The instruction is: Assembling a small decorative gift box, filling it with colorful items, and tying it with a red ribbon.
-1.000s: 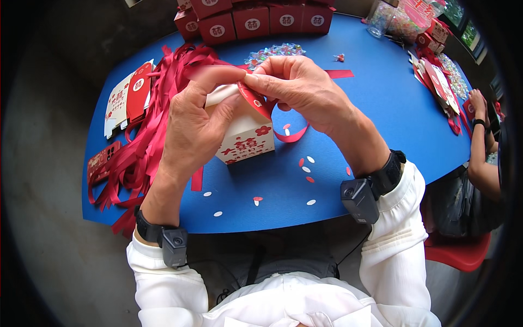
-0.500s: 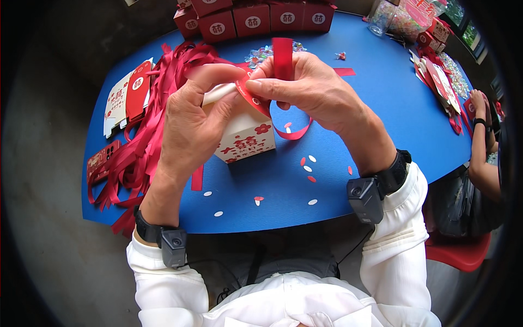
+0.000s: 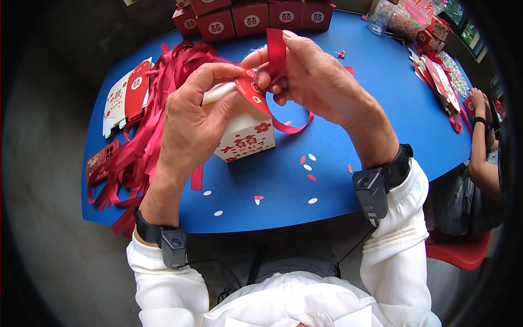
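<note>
Left hand (image 3: 190,111): gripping the white box (image 3: 246,133) near its top, thumb against fingers.
Right hand (image 3: 321,76): pinching the red ribbon (image 3: 277,52), whose loop is curving below it.
White box: being held between both hands, touching the left.
Ribbon bundle (image 3: 158,117): lying just left of the left hand.
Paper ovals (image 3: 311,178): lying scattered on the blue tabletop (image 3: 278,212), nearer the person than either hand.
Red boxes (image 3: 250,32): standing stacked beyond both hands.

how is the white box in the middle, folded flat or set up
Set up: the box has depth, its printed front and plain top meeting at an angle. The left hand grips its top.
</note>
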A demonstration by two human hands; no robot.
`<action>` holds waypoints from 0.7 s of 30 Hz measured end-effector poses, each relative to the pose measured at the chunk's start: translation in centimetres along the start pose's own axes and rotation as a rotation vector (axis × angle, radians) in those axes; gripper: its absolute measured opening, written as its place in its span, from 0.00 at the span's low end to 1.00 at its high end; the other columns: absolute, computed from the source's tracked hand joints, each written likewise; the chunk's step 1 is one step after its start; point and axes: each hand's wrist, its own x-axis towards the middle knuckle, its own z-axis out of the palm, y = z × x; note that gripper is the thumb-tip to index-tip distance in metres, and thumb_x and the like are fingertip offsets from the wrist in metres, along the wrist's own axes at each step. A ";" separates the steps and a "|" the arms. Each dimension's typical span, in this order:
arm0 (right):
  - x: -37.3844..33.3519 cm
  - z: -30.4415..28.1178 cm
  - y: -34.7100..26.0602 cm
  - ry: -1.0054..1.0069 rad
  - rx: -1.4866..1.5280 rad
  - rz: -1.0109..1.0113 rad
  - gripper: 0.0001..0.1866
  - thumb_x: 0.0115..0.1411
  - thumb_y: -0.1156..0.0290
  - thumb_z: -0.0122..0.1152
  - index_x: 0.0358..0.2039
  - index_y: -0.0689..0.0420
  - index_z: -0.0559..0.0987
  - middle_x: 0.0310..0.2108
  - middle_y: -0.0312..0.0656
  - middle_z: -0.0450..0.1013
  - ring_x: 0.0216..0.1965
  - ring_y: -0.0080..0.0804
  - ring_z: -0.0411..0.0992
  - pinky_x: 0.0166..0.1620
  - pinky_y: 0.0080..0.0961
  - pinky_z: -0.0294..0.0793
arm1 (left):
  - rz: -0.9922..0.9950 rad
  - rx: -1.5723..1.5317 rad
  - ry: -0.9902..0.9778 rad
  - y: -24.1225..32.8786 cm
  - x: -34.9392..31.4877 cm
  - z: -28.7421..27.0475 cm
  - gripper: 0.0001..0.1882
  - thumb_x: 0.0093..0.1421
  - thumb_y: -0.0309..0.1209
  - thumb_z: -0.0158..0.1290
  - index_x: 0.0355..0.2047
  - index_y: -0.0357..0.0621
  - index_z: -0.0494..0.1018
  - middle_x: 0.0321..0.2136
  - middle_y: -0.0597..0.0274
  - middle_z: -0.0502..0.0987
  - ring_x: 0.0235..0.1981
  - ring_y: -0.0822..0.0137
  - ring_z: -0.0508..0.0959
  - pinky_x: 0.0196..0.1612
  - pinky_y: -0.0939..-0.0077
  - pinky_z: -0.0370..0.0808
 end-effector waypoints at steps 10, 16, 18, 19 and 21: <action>0.7 -0.1 1.4 0.123 -0.503 -0.324 0.25 0.71 0.47 0.50 0.48 0.57 0.82 0.22 0.26 0.64 0.23 0.11 0.59 0.24 0.12 0.57 | 0.001 0.001 0.004 -0.1 0.0 -0.1 0.12 0.60 0.22 0.57 0.45 0.39 0.76 0.38 0.59 0.82 0.42 0.67 0.82 0.46 0.73 0.78; 0.3 0.7 -0.1 0.188 -0.302 -0.123 0.24 0.71 0.50 0.52 0.47 0.59 0.82 0.23 0.29 0.71 0.23 0.11 0.61 0.23 0.13 0.57 | 0.013 0.022 0.024 -0.6 -0.2 -0.4 0.13 0.59 0.21 0.57 0.45 0.38 0.76 0.38 0.58 0.82 0.41 0.67 0.82 0.46 0.73 0.78; 0.6 0.1 0.5 0.179 -0.419 -0.181 0.24 0.70 0.50 0.53 0.46 0.58 0.83 0.24 0.29 0.73 0.23 0.11 0.61 0.23 0.13 0.58 | 0.015 0.011 0.020 -0.6 -0.2 -0.3 0.13 0.59 0.21 0.56 0.45 0.38 0.76 0.38 0.58 0.82 0.41 0.67 0.82 0.46 0.73 0.78; 0.7 -0.1 0.6 0.177 -0.479 -0.210 0.23 0.70 0.50 0.54 0.45 0.58 0.83 0.24 0.30 0.74 0.23 0.11 0.61 0.23 0.13 0.58 | 0.017 0.003 0.016 -0.5 -0.1 -0.1 0.13 0.59 0.21 0.56 0.45 0.38 0.76 0.38 0.58 0.82 0.41 0.67 0.82 0.46 0.73 0.78; 0.5 0.0 0.3 0.181 -0.505 -0.252 0.21 0.68 0.52 0.58 0.44 0.58 0.84 0.25 0.30 0.75 0.24 0.11 0.63 0.24 0.13 0.60 | 0.014 0.008 0.015 -0.4 -0.1 -0.1 0.13 0.59 0.21 0.57 0.45 0.39 0.76 0.38 0.58 0.82 0.41 0.67 0.82 0.46 0.73 0.78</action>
